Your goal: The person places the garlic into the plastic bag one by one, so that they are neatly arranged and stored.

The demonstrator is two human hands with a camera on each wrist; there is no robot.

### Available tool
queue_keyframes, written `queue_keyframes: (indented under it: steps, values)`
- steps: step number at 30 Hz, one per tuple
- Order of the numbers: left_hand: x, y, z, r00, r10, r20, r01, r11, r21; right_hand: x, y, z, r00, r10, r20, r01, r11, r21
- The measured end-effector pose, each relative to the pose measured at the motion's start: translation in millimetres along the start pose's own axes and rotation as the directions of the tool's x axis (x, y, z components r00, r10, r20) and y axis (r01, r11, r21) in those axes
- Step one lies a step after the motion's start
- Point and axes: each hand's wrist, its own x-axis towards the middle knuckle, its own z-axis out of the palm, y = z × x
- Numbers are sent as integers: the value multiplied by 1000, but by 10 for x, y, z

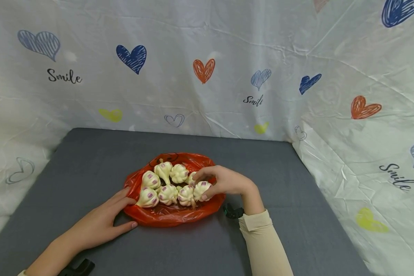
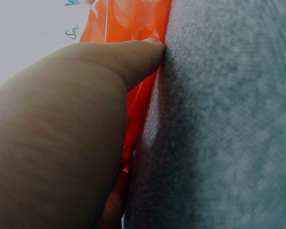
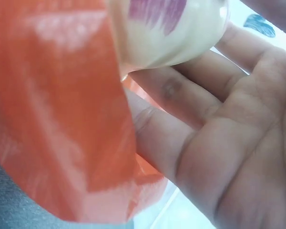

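A red plastic bag [image 1: 172, 220] lies spread open on the grey table, with several white garlic bulbs [image 1: 168, 194] streaked with purple inside it. My right hand [image 1: 227, 181] reaches over the bag's right side, fingers and thumb curled round the rightmost garlic bulb [image 1: 201, 188]. In the right wrist view the fingers pass behind that bulb, and the bag's edge hides the thumb tip. At the bag's left rim, my left hand [image 1: 101, 218] touches the plastic with extended fingers. Its thumb lies against the bag's lower side, near the tabletop, as the left wrist view shows.
The grey tabletop [image 1: 100, 161] extends around the bag. A white curtain [image 1: 179, 92] printed with hearts and "Smile" hangs behind it and along the right side. Dark wrist straps sit by the right wrist and the left forearm.
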Motion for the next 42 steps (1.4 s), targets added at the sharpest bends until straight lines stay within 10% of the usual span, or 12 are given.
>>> queue_keyframes:
  steps: [29, 42]
  values:
    - [11, -6, -3, 1000, 4, -5, -4, 1000, -7, 9, 0, 21, 998, -15, 60, 16, 1000, -2]
    - [6, 32, -16, 993, 53, -104, -52, 999, 8, -144, -220, -47, 996, -40, -77, 36, 998, -60]
